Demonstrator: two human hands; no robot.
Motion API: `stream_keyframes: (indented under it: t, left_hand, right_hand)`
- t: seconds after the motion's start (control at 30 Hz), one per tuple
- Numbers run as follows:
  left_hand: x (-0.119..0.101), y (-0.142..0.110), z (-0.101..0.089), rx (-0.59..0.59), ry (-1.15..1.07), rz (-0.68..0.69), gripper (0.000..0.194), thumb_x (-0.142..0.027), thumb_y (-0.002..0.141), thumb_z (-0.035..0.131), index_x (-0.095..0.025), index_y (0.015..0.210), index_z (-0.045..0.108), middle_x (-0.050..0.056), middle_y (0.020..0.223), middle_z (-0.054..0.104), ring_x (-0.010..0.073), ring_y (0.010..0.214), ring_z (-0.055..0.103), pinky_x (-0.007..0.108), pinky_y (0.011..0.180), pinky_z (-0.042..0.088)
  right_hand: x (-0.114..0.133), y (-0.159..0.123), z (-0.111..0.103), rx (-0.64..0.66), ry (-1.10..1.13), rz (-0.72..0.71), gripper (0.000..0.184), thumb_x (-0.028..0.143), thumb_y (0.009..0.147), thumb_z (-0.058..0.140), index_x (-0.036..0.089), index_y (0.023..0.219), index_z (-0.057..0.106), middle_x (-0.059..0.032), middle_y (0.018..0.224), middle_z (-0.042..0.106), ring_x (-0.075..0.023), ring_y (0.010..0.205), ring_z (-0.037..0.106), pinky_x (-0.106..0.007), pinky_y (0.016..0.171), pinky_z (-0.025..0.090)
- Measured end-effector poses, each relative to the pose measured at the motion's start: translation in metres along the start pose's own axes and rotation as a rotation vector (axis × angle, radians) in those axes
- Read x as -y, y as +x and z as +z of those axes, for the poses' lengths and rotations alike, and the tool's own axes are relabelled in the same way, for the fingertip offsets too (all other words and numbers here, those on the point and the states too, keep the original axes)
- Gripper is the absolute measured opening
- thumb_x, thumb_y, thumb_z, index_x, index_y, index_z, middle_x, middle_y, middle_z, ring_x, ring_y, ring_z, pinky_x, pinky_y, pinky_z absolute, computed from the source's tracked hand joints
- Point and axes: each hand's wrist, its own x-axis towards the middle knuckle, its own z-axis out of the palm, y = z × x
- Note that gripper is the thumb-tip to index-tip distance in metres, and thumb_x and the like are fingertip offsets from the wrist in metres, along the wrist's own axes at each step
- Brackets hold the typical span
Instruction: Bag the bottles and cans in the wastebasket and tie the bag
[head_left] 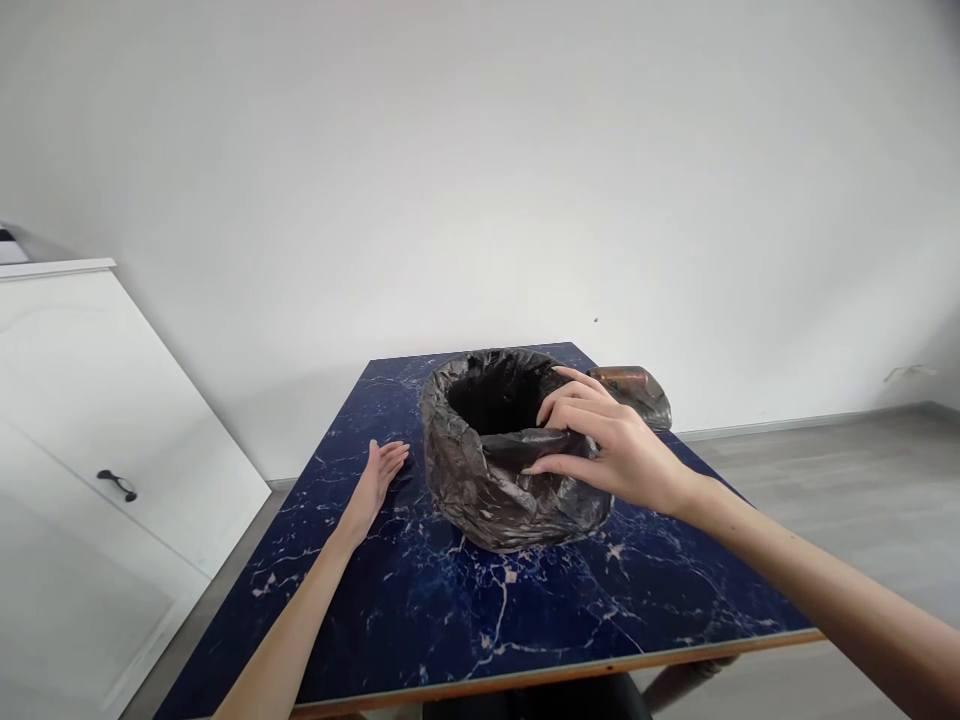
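A black trash bag [480, 500] stands with its wide mouth up, its edge turned down over a round shape like a bin that the plastic hides. At the bag's near right rim, my right hand [615, 440] pinches the plastic, thumb outside and fingers over the inner edge. My left hand [377, 478] is apart from the bag, to its left, with fingers stretched out toward it and nothing in them. The inside of the bag is too dark to make out.
The bag stands on a dark blue marbled table [480, 620] with a wooden front edge. Behind my right hand lies a clear plastic pack [649, 400] with a reddish-brown label at the table's right edge. A white cabinet [90, 420] stands left, and a white wall [480, 180] rises behind.
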Motion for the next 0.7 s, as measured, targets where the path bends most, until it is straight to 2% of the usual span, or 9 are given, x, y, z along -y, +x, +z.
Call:
stream_keyframes:
  t: [0.2, 0.43, 0.57, 0.7]
  left_hand:
    - [0.003, 0.003, 0.002, 0.0, -0.003, 0.007, 0.081, -0.089, 0.098, 0.04, -0.021, 0.134, 0.067, 0.018, 0.153, 0.067, 0.0344, 0.151, 0.056, 0.05, 0.133, 0.037]
    - [0.011, 0.007, 0.002, 0.001, 0.046, 0.037, 0.083, -0.09, 0.095, 0.041, -0.02, 0.131, 0.067, 0.019, 0.148, 0.07, 0.035, 0.149, 0.058, 0.052, 0.131, 0.037]
    - [0.014, 0.007, 0.005, 0.004, 0.082, 0.072, 0.08, -0.089, 0.097, 0.039, -0.02, 0.129, 0.067, 0.017, 0.14, 0.074, 0.0339, 0.145, 0.061, 0.053, 0.131, 0.036]
    - [0.013, 0.005, 0.008, 0.008, 0.115, 0.105, 0.078, -0.088, 0.097, 0.039, -0.021, 0.128, 0.067, 0.015, 0.135, 0.076, 0.033, 0.143, 0.063, 0.053, 0.131, 0.036]
  right_hand:
    - [0.004, 0.001, -0.043, 0.151, 0.001, -0.039, 0.026, 0.04, 0.101, 0.076, 0.023, 0.095, 0.058, 0.0029, 0.086, 0.065, -0.0141, 0.078, 0.066, -0.054, 0.13, 0.043]
    - [0.007, -0.029, -0.089, 0.134, -0.191, -0.032, 0.02, 0.041, 0.104, 0.073, 0.027, 0.096, 0.061, 0.0039, 0.083, 0.067, -0.0156, 0.069, 0.066, -0.048, 0.122, 0.051]
    - [0.003, -0.06, -0.111, 0.093, -0.342, -0.017, 0.015, 0.042, 0.106, 0.069, 0.029, 0.101, 0.063, 0.0001, 0.088, 0.072, -0.0219, 0.081, 0.074, -0.044, 0.118, 0.054]
    - [-0.006, -0.094, -0.131, 0.039, -0.471, 0.03, 0.02, 0.048, 0.109, 0.061, 0.032, 0.1, 0.069, -0.0021, 0.088, 0.075, -0.0272, 0.102, 0.077, -0.041, 0.108, 0.059]
